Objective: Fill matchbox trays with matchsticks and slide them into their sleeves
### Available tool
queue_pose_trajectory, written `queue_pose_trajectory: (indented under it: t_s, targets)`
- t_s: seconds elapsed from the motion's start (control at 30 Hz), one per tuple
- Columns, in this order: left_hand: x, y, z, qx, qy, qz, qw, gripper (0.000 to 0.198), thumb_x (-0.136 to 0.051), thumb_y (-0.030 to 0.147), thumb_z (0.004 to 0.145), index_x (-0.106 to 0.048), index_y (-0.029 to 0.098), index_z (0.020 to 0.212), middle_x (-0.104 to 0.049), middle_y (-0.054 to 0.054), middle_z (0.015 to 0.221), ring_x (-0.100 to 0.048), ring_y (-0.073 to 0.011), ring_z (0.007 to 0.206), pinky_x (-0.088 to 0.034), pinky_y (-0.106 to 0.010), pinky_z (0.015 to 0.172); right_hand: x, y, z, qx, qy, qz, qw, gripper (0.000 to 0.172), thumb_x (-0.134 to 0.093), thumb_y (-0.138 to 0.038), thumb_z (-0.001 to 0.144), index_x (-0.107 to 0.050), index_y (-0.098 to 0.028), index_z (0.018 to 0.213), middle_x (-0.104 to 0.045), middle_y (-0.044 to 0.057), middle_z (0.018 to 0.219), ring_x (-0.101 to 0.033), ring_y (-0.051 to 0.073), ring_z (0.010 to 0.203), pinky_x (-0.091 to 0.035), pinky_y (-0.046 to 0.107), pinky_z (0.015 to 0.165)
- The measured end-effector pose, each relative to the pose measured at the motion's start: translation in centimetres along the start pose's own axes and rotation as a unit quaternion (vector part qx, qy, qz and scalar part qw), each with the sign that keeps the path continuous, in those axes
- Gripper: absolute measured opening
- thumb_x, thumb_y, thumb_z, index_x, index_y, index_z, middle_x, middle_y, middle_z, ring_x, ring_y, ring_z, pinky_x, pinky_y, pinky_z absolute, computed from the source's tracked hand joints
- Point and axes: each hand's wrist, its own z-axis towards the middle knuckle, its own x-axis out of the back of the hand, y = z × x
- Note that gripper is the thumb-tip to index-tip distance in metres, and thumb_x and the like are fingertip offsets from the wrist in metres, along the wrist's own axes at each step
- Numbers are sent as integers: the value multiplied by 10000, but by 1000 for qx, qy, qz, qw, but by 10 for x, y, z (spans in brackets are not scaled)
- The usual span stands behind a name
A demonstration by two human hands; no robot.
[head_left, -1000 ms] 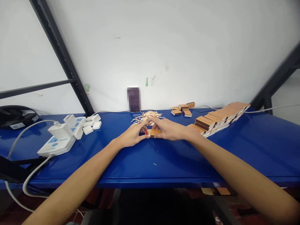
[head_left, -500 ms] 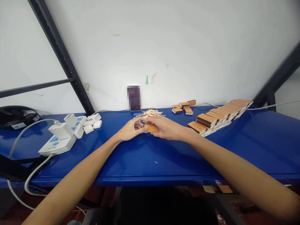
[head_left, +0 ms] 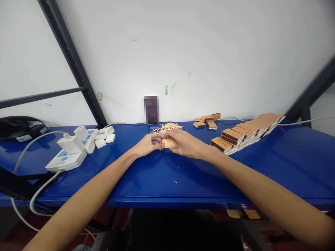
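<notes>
"Fingers of the right hand, clamped on what?"
"The matchbox, around its right end."
"And the left hand?"
"Fingers at its open left end; clamped or not, I can't tell."

The matchbox is tan, its match heads red. The loose matches are pale. The stack shows tan tops, reddish print and dark brown sides. The table is blue, the wall pale grey, the power strip white with blue.
</notes>
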Motion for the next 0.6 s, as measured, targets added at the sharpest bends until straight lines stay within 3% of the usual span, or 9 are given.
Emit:
queue_pose_trajectory:
  t_s: [0.3,0.47,0.6]
  targets:
    - [3,-3,3,33,28,-50,998,391,-742,346,747,-696,113,1057,-703,-71,887,-645,-121,737,-548,-302,775,-6,3,-2,-12,7,-13,1000,497,-632,-187,763,-501,-203,1242,-588,116,1199,-530,264,1098,-422,395,896]
    - [2,1,1,41,22,-64,997,392,-789,268,689,-714,119,1044,-712,-77,902,-648,-134,787,-550,-296,777,-10,-1,-1,-8,13,-27,1000,423,-596,-150,769,-528,-202,1183,-579,119,1178,-529,263,1091,-437,386,874]
    - [5,0,1,45,2,-85,995,347,-773,323,718,-734,124,1000,-704,-67,851,-652,-130,761,-555,-301,785,-13,0,-1,-7,14,-14,1000,435,-607,-169,771,-514,-188,1196,-570,131,1194,-519,271,1111,-434,408,906]
